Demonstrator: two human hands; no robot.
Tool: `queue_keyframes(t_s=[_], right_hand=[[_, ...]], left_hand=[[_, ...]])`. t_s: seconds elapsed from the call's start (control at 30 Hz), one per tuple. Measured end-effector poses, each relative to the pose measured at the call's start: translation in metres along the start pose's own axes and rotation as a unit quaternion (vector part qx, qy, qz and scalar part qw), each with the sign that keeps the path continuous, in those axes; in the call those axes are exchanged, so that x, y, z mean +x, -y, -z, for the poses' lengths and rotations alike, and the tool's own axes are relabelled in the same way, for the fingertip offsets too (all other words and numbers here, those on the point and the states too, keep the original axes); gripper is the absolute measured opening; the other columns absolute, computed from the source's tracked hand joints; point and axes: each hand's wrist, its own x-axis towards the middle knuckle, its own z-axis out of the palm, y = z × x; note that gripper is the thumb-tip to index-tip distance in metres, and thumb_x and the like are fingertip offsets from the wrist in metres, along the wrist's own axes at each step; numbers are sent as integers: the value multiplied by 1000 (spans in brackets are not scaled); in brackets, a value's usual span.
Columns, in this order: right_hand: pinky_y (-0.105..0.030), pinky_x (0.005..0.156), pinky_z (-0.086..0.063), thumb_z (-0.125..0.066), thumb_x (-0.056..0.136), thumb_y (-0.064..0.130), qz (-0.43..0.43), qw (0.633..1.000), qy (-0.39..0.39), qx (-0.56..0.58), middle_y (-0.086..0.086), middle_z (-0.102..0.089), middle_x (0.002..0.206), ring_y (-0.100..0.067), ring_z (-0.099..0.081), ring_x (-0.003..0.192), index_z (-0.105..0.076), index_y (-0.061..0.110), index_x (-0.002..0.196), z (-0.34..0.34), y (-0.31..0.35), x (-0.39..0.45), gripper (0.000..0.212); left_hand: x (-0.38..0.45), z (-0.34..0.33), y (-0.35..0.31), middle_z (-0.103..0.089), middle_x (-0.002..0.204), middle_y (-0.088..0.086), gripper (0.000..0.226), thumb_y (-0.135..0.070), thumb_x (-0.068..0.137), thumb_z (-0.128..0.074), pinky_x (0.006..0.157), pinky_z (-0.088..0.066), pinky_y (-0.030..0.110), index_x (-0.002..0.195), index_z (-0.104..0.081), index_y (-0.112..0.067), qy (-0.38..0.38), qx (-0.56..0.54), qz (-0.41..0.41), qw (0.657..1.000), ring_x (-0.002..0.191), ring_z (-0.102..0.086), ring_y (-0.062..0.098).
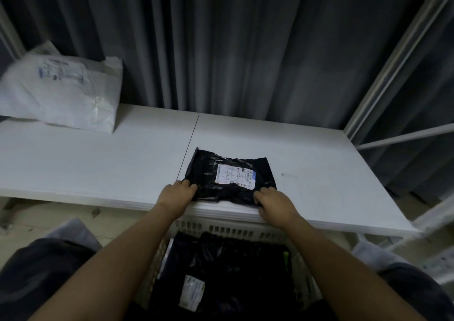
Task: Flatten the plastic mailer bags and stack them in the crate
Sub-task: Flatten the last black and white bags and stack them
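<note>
Nearest the person, one white slatted plastic crate sits below the table edge, holding glossy black mailers in a dark pile whose count cannot be told; one white label shows among them. Above it, two bare hands meet one black mailer bag lying on the white table near its front edge. The left hand grips the bag's near left corner with curled fingers; the right hand curls over the near right corner, holding it. The bag is crinkled, shiny, roughly square, with one white label on top. Farther left, one puffy white mailer rests against grey pleated curtains.
</note>
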Motion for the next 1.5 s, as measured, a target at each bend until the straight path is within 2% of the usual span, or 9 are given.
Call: queue_keyframes(t_s=[0.37,0.47,0.6,0.7,0.8,0.97,1.23,1.33,1.5], right_hand=[[-35,61,-36,-58,81,0,-85,985,-131,70,-17,-57,96,-36,-55,89,-59,1,93,3,2,-40,12],[-35,62,-37,-59,81,1,-66,994,-80,46,-17,-55,101,-36,-55,93,-58,4,98,-5,5,-42,18],[-34,76,-42,-62,86,44,-79,986,123,77,-4,-48,99,-26,-50,98,-52,19,91,-8,6,-35,28],[-35,73,-46,-47,86,67,-102,984,59,133,-2,-50,87,-20,-49,86,-54,19,80,-2,8,-25,49],[-33,67,-43,-49,95,43,-133,960,-60,238,-2,-50,80,-20,-51,76,-55,14,73,0,7,-5,37],[-25,71,-39,-48,93,11,-175,920,-165,309,-4,-55,99,-18,-54,82,-65,12,97,0,-12,36,18],[-41,107,-32,-47,89,4,-99,984,-24,148,-7,-36,150,-30,-30,136,-40,14,144,-12,-53,106,56],[-40,110,-27,-51,90,11,-71,994,13,79,-8,-39,148,-29,-28,137,-35,16,146,-15,-63,126,59],[-38,102,-29,-49,90,16,-71,995,59,26,-11,-48,131,-30,-37,124,-43,15,137,-21,-76,142,47]], left_hand=[[-30,8,14,-53,118,11,35,-1,88,-50,80,-45,37,121,-44,-9,-82,-36,78,993,109,-52,31],[-34,2,8,-52,121,10,39,-1,89,-49,82,-44,36,126,-43,-10,-60,-32,79,995,112,-51,29],[-27,-8,4,-51,124,7,46,-49,91,-54,89,-41,37,120,-49,-14,35,-60,11,998,117,-48,28],[-18,-7,4,-52,114,8,64,-72,81,-46,85,-41,38,106,-54,-14,34,-141,4,989,112,-48,27],[-2,0,1,-52,107,10,49,-59,92,-42,81,-44,39,102,-52,-12,-51,-210,23,976,106,-49,29],[42,13,-1,-50,124,13,34,-35,99,-42,91,-43,45,122,-49,-11,-94,-250,46,963,118,-42,33],[132,9,-7,-24,155,9,55,-18,96,-44,112,-27,46,148,-26,-13,0,-208,-5,978,142,-21,29],[157,3,-7,-17,158,7,59,-20,97,-44,117,-16,42,151,-20,-13,5,-155,-26,988,146,-12,26],[175,-11,-2,-39,138,13,46,-21,93,-48,108,-29,41,136,-39,-11,0,-97,9,995,130,-35,31]])
